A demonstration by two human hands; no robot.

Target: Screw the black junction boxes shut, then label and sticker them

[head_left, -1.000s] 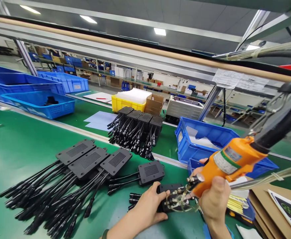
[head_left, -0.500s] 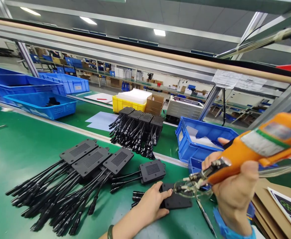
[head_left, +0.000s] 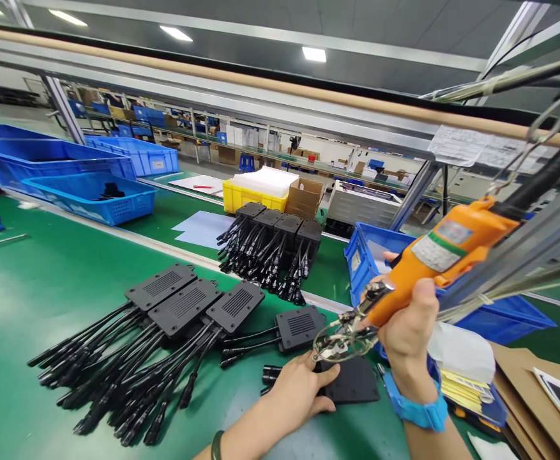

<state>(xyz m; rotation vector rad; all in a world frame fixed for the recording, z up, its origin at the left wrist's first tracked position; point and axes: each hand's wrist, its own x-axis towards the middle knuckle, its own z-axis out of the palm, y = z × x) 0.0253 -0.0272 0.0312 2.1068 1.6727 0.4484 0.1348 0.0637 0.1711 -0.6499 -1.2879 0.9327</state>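
Observation:
Wrapped round an orange electric screwdriver point(head_left: 433, 262), my right hand point(head_left: 407, 319) tilts its tip down toward the left. The tip sits near the top left of a flat black box point(head_left: 354, 381) on the green bench; wires round the tip partly hide it. My left hand point(head_left: 299, 390) rests on that box's left end, its thumb and fingers apart and pressing on it. Short black connectors point(head_left: 271, 377) stick out beside this hand. Just behind lies another black box point(head_left: 301, 327) with cables.
Cabled black boxes point(head_left: 184, 306) lie left on the green bench point(head_left: 16, 300). More are stacked point(head_left: 274, 233) behind, near a yellow bin point(head_left: 246, 199). Blue bins point(head_left: 356, 262) stand right and far left. Cardboard sheets point(head_left: 523, 390) and yellow labels point(head_left: 464, 390) lie at right.
My right hand and the screwdriver have moved left, bringing the tip over the box's upper left part. My left hand stays on the box. The view has shifted slightly.

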